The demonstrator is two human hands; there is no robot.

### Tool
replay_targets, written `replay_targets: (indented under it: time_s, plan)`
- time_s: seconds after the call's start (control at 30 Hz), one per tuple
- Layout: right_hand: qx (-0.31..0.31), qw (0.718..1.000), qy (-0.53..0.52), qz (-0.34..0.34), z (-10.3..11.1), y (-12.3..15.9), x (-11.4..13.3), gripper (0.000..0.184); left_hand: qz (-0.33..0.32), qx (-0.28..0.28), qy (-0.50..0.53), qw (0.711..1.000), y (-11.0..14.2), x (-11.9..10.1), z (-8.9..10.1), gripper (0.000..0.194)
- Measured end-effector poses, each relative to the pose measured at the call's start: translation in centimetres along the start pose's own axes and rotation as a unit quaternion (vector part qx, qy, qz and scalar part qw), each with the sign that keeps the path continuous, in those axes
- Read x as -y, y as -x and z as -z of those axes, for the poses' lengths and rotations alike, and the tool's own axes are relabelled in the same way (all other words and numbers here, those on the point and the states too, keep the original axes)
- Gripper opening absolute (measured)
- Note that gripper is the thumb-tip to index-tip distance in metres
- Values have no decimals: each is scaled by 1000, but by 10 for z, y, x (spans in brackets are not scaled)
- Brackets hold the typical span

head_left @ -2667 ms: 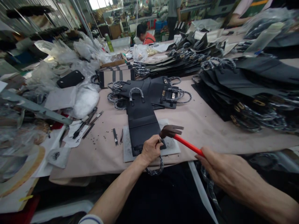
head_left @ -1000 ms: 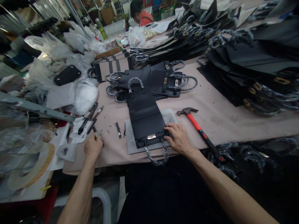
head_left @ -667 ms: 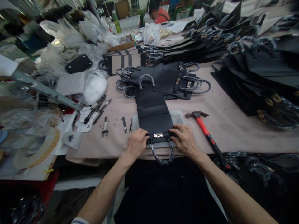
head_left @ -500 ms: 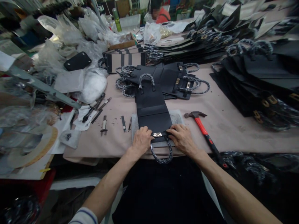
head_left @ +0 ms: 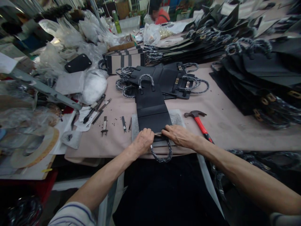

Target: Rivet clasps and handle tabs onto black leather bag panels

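Observation:
A flat black bag panel (head_left: 154,114) lies on a pale slab (head_left: 177,117) at the table's front edge. Wrapped handles curve from both its ends; the near handle (head_left: 161,158) hangs over the edge. My left hand (head_left: 144,140) is closed on the near end of the panel, left of a metal clasp (head_left: 158,134). On the clasp's right, my right hand (head_left: 176,134) has its fingers closed at the same end. Fingers partly cover the clasp, which looks tilted up. To the right lies a claw hammer (head_left: 198,122) with a red and black handle.
Several metal hand tools (head_left: 104,126) lie to the left. More black bag panels (head_left: 168,77) with handles are spread behind, and a big stack (head_left: 265,69) stands at right. Plastic bags (head_left: 94,84) crowd the left side. A person (head_left: 162,15) is at the back.
My right hand has slid left and inward, over the clasp's right end. The clasp has tipped, so its face shows less. My left hand has barely shifted.

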State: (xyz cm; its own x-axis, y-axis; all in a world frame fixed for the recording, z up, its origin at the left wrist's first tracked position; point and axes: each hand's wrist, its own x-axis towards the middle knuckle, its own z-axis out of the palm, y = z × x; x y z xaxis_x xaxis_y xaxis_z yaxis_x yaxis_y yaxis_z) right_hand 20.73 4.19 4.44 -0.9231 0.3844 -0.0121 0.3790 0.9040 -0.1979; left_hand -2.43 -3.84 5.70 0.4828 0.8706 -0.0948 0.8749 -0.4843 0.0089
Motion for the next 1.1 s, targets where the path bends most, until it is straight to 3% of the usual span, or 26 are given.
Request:
replay_targets:
  time_s: [0.17, 0.3, 0.43, 0.53, 0.7, 0.8, 0.87, 0.93, 1.03, 1.1]
  plan:
    - [-50, 995, -85, -32, -12, 10, -9, 35, -48, -110, 157, 980, 21, 29, -22, 35]
    - [-64, 990, -126, -3, -15, 17, -16, 40, -108, -165, 230, 953, 33, 44, -39, 40]
    - [-72, 992, -103, 26, -17, 20, -16, 34, -119, -204, 250, 939, 35, 45, -49, 39]
    - [-117, 986, -118, 29, -25, 24, -15, 42, -91, -235, 248, 935, 37, 37, -53, 39]
    - [-207, 956, -200, -53, -34, 30, -5, 39, -1, -250, 310, 917, 40, 22, -47, 36]
    - [-250, 941, -188, -131, -30, 21, 8, 30, 126, -295, 344, 882, 38, 30, -37, 28]
    - [-267, 938, -171, -143, -27, 11, 18, 27, 236, -316, 327, 859, 36, 47, -29, 22]
    - [-262, 943, -159, -129, -27, 1, 27, 24, 330, -295, 290, 848, 35, 70, -22, 17]
    - [-247, 952, -145, -112, -34, -6, 34, 23, 426, -210, 249, 844, 36, 103, -12, 12]
    - [-262, 948, -148, -108, -43, -5, 35, 22, 480, -156, 264, 822, 39, 121, -10, 11]
